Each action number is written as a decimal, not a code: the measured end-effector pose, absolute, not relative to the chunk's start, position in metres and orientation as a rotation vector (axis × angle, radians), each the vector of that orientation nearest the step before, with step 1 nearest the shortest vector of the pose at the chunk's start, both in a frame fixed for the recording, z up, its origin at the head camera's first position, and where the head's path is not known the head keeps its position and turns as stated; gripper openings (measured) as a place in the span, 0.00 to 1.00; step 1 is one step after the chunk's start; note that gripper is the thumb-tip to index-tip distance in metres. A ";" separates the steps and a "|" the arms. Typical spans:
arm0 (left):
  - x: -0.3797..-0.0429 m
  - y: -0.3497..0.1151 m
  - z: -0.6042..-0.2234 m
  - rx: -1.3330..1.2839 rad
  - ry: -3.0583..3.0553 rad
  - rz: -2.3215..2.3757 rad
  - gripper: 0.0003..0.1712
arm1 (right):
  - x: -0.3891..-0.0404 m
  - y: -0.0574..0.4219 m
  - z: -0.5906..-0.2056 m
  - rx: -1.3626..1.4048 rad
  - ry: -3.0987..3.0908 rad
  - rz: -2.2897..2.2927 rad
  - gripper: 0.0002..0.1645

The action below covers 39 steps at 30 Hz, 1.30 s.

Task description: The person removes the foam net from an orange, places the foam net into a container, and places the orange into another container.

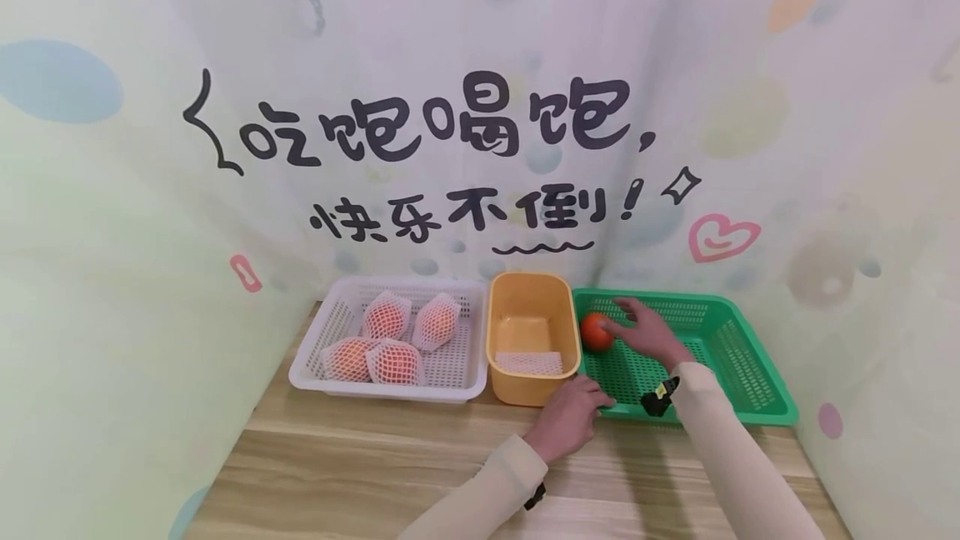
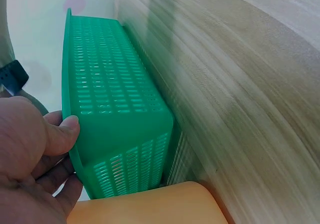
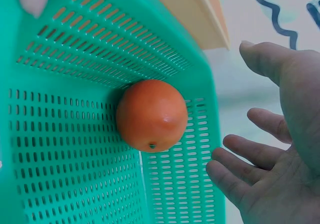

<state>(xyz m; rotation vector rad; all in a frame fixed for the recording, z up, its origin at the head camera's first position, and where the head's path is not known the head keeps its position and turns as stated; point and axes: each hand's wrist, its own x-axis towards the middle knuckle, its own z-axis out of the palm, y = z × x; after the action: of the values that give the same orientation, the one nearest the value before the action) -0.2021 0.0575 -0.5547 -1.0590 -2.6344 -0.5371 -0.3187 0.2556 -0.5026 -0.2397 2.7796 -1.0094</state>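
Note:
A round orange point(image 3: 152, 116) lies in the far left corner of the green plastic basket point(image 1: 750, 373). My right hand point(image 1: 647, 332) is over that basket beside the orange. In the right wrist view its fingers point(image 3: 245, 159) are spread apart with nothing between them, a little away from the fruit. My left hand point(image 1: 568, 417) is at the basket's near left corner. As the left wrist view shows, it pinches the rim point(image 2: 75, 151), thumb outside and fingers on the inner side.
A yellow bin point(image 1: 498, 390) stands against the basket's left side, with a pinkish foam net point(image 1: 529, 363) inside. Left of it, a white basket point(image 1: 450, 392) holds several fruits point(image 1: 395, 362) in foam nets. A printed curtain point(image 1: 480, 40) hangs behind the wooden table point(image 1: 337, 457).

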 end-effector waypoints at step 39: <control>-0.188 0.011 -0.509 -1.113 -2.530 -0.811 0.32 | -0.210 0.230 -0.509 -0.523 2.875 -0.890 0.27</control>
<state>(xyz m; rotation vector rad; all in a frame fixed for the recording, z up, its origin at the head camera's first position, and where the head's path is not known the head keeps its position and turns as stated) -0.1883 0.0111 -0.5093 -1.1125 -2.5299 -0.8106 -0.2096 0.2301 -0.5092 -0.5230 2.8751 -0.8904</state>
